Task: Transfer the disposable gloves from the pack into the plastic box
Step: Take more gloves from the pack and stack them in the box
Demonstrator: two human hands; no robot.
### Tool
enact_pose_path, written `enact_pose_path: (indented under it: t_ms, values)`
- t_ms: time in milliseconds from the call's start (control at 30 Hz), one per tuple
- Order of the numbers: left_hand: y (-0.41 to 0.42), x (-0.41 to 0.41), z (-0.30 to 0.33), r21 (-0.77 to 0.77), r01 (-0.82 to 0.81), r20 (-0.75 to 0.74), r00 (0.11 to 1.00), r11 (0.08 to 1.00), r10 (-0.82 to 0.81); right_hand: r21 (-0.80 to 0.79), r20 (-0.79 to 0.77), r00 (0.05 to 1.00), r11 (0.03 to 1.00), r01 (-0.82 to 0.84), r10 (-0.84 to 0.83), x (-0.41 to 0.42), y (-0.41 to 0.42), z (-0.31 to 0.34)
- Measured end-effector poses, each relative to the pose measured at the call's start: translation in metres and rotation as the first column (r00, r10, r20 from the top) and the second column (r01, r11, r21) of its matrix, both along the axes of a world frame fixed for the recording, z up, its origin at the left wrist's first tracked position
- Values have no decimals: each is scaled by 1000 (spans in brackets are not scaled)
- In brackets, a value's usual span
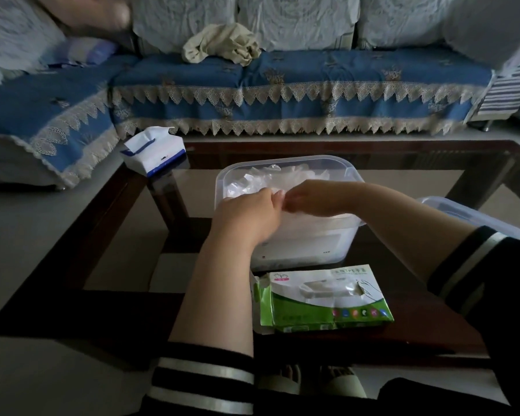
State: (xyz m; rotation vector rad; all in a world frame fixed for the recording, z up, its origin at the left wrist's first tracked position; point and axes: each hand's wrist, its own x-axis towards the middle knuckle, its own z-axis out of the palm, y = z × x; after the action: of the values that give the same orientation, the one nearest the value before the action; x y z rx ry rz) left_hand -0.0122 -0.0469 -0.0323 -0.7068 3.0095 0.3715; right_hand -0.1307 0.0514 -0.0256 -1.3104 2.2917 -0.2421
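Two bare hands meet over one open box. Far left, on the corner of the dark-framed glass coffee table (108, 226): a white-and-blue soft tissue pack (154, 154), a sheet sticking up from its slot. Left hand (246, 213) sits at the near-left rim of the translucent rectangular plastic box (300, 244), fingers curled inward and pinching a fold of thin clear film. Right hand (308, 199) comes across from the right, fingertips bunched on the same film, touching the left hand's. Crumpled clear disposable gloves (264, 178) fill the box up to the rim. Torn green-and-white paper glove pack (324, 298) lies flat on the table just in front of the box, left end ripped open; contents cannot be made out. Right edge, beyond the right forearm: a clear plastic lid (468, 214), partly hidden. Behind the table, a blue sofa cover with lace trim (282, 85).
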Motion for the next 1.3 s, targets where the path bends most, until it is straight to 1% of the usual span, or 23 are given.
enact_pose_path:
  t_ms: [100,167,233,300,434,500,534,567,634,667,700,734,800,834,867,900,934,1000,1067,1167,1234,1267,1301]
  values:
    - [3,-6,1,-5,-15,127,992,1000,15,62,-77,996,997,52,-47,-7,10,1]
    - [1,-7,0,0,-34,183,983,999,34,109,-173,985,994,19,1,-7,14,1]
    - [0,-10,-3,15,-54,196,979,998,50,59,-226,974,998,-8,21,-5,16,5]
    - [0,-14,-7,38,-70,136,989,997,64,-16,-236,971,1000,-26,22,-5,17,8]
    - [4,-13,-7,-9,-84,-168,982,996,82,-12,-71,997,1000,-24,23,0,9,4]
    - [10,-13,-2,12,-79,-287,955,997,79,-19,-46,998,999,-33,32,1,0,-6]
    - [13,-13,-1,65,-65,-290,954,996,81,-52,-40,999,998,-22,20,1,-4,-11]
    - [16,-14,1,128,-62,-239,967,990,92,-89,-15,1000,996,17,-18,1,-7,-16]
    - [16,-19,0,225,-92,-38,994,970,103,-170,123,980,970,174,-155,-2,-9,-17]
    - [14,-22,-2,239,-113,66,993,964,100,-210,235,945,937,280,-230,-4,-7,-14]
    - [13,-23,-3,233,-118,141,986,965,86,-240,367,880,884,401,-300,-6,-4,-10]
    - [11,-26,-5,227,-114,186,980,967,72,-252,511,783,810,530,-354,-10,0,-7]
    - [12,-27,-6,240,-115,221,973,964,61,-230,743,555,637,736,-374,-14,11,5]
    - [14,-26,-4,247,-113,213,975,962,60,-222,805,475,562,797,-356,-14,18,14]
    - [14,-27,-3,244,-98,190,980,965,52,-235,846,426,494,837,-321,-14,27,23]
    - [14,-25,-1,223,-89,147,988,971,57,-267,869,411,439,858,-275,-12,37,30]
    - [13,-25,-1,187,-73,92,994,980,56,-312,874,423,391,866,-241,-9,49,38]
    - [11,-21,0,100,-58,-44,997,993,62,-434,812,526,340,834,-253,2,74,48]
    - [12,-16,4,-12,-48,-191,981,999,45,-532,687,653,391,751,-319,22,98,48]
    - [26,-2,14,-177,-24,-445,894,984,-59,-539,460,807,606,585,-370,56,122,30]
    - [37,9,22,-139,-1,-594,800,990,-82,-464,249,893,764,449,-374,69,123,5]
    - [44,15,25,-65,41,-630,773,997,-73,-409,147,921,826,388,-360,73,122,-7]
    - [52,22,28,31,98,-622,781,995,-58,-343,71,942,878,333,-329,75,121,-20]
